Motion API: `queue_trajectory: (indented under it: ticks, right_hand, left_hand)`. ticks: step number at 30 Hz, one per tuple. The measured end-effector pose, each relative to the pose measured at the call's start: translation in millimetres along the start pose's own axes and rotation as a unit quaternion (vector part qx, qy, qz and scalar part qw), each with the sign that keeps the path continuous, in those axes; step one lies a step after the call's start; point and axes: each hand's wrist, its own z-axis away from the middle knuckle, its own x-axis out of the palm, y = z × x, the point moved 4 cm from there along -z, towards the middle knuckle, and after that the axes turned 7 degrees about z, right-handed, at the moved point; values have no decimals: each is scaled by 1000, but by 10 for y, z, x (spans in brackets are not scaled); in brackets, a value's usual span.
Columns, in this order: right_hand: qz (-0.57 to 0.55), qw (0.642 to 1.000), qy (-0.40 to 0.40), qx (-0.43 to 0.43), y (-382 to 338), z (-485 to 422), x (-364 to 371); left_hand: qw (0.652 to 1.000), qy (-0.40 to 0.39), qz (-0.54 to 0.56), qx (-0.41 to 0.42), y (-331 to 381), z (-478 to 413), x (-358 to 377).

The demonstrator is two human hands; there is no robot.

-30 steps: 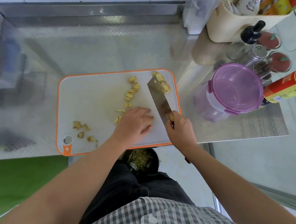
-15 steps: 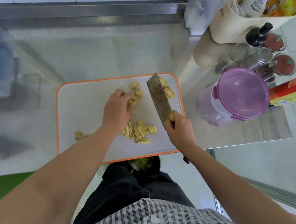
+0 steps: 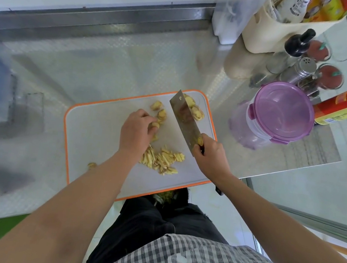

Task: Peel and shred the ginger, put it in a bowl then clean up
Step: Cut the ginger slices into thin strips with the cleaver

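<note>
A white cutting board (image 3: pixel 92 134) with an orange rim lies on the steel counter. Near its front sits a pile of shredded ginger (image 3: pixel 162 158). Ginger slices (image 3: pixel 159 112) lie in a row toward the back, and more slices (image 3: pixel 195 110) lie right of the blade. My left hand (image 3: pixel 136 131) pinches a ginger slice in that row. My right hand (image 3: pixel 209 153) grips the handle of a cleaver (image 3: pixel 184 117), its blade raised and tilted over the board's right side. A few peel scraps (image 3: pixel 92 165) lie beside my left forearm.
A purple-lidded container (image 3: pixel 281 112) stands right of the board. Behind it are a shaker (image 3: pixel 302 70), a dark-capped bottle (image 3: pixel 296 46), a red-labelled bottle (image 3: pixel 346 105) and a cream caddy (image 3: pixel 276 32). The counter's front edge runs just past the board.
My left hand left the shredded pile near the front of the board and reached back to the row of slices. The cleaver stayed raised on the right.
</note>
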Motion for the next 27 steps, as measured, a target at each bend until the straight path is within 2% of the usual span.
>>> queue_trajectory:
  ticks: [11, 19, 27]
  right_hand:
    - [6, 1000, 1, -9, 12, -9, -2]
    - [16, 1000, 2, -19, -1, -18, 5]
    - [22, 1000, -6, -18, -4, -37, 30]
  left_hand:
    - [999, -13, 16, -28, -3, -143, 18]
    - [999, -23, -35, -7, 35, -121, 40]
    - [999, -27, -11, -25, 43, -158, 56]
